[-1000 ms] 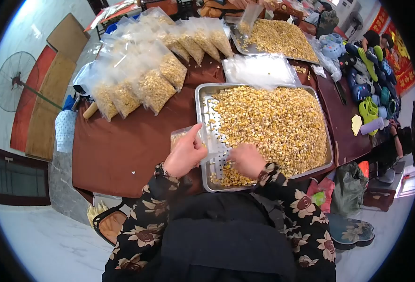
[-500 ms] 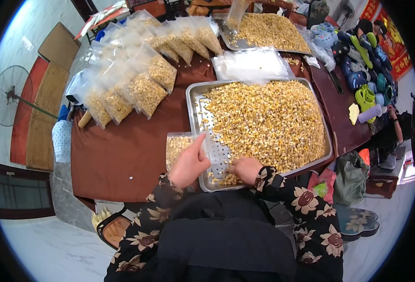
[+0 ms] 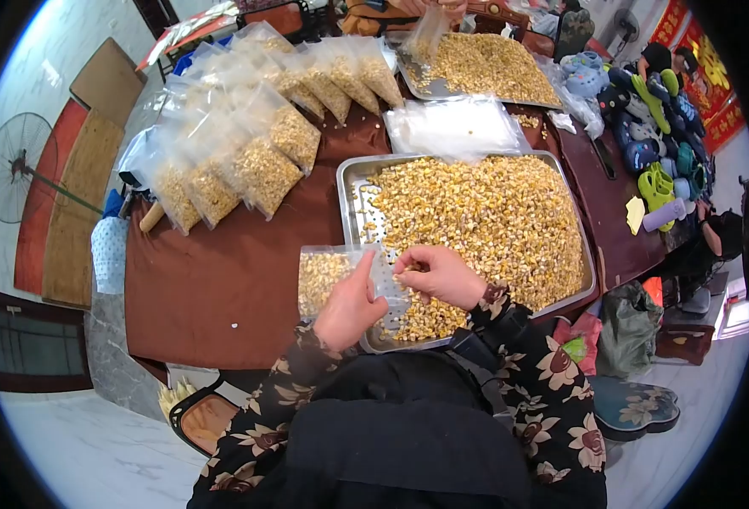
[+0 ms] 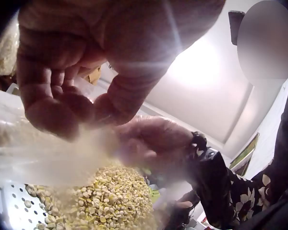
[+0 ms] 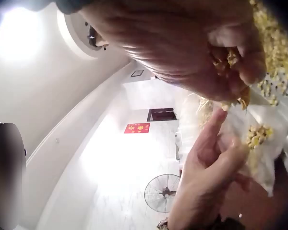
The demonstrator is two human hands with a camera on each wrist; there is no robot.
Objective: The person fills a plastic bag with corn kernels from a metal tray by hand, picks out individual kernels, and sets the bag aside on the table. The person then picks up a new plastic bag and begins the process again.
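My left hand point(image 3: 349, 307) grips the mouth end of a clear plastic bag point(image 3: 322, 276), partly filled with corn pieces, which lies over the near left edge of a perforated metal tray point(image 3: 351, 204). Inside the tray is a wide heap of yellow corn pieces point(image 3: 493, 229). Just right of the bag's mouth, my right hand point(image 3: 444, 276) is above the tray with its fingers curled round some corn pieces. In the right wrist view, yellow bits point(image 5: 232, 57) show between the right hand's point(image 5: 182, 52) fingers, close to the left hand point(image 5: 209, 172).
Many filled bags point(image 3: 264, 170) stand at the back left of the brown cloth point(image 3: 213, 297). Flat empty bags point(image 3: 459, 127) lie behind the tray. A second corn tray point(image 3: 493, 68) is farther back, with another person's hands beyond. Shoes point(image 3: 646, 119) are piled at the right.
My right hand has risen from the corn at the tray's near side and moved left toward the bag's mouth, with pieces in its fingers. The left hand keeps hold of the bag.
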